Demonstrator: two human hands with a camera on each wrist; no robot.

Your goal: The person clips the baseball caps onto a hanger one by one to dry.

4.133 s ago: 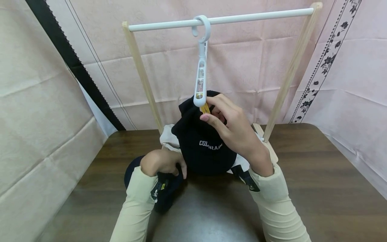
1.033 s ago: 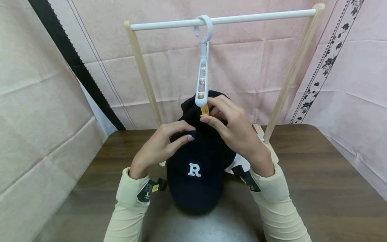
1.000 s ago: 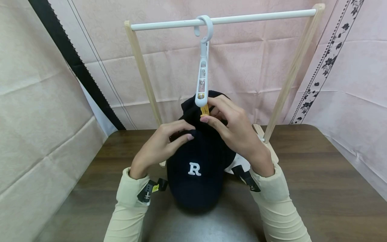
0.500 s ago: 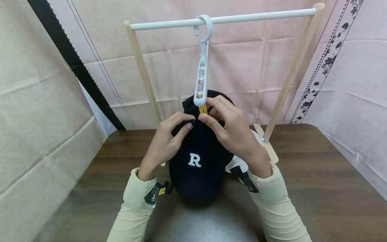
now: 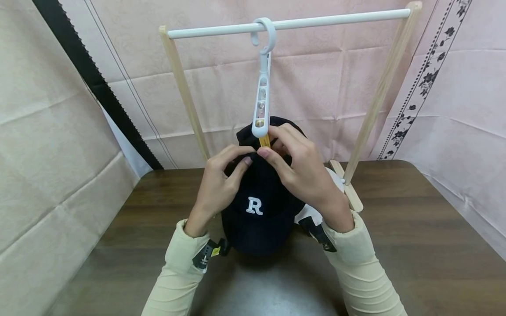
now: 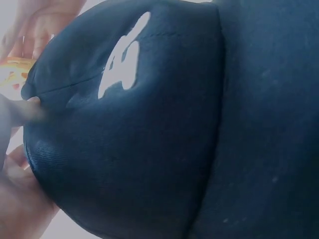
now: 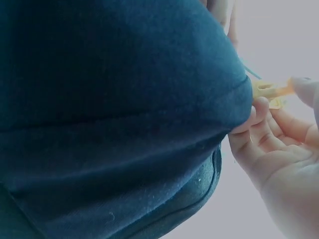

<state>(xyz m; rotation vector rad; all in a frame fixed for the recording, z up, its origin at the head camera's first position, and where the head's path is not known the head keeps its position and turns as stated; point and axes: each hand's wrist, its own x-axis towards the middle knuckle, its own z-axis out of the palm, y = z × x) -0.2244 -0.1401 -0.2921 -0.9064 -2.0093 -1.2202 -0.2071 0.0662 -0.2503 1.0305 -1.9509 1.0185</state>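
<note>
A navy baseball cap [image 5: 257,232] with a white R hangs over the front of a black cap [image 5: 281,121]. My left hand [image 5: 217,186] pinches the navy cap at its crown, thumb and fingers close to the clip. My right hand [image 5: 306,173] squeezes a yellow clothes clip [image 5: 264,141] at the lower end of a pale blue hanger [image 5: 262,105]. In the right wrist view the clip [image 7: 265,90] sits right at the cap's top edge, with my fingertips there. What the clip's jaws grip is hidden.
The hanger hooks over a white rod [image 5: 336,20] on wooden posts [image 5: 383,87], above a brown table [image 5: 419,237]. A white cap [image 5: 310,214] shows partly behind my right wrist. Pale cloth [image 5: 316,79] stands behind the rack.
My left hand moved from the navy cap at lower left, lifted it in front of the black cap, then raised it close under the clip. My right hand stayed on the clip.
</note>
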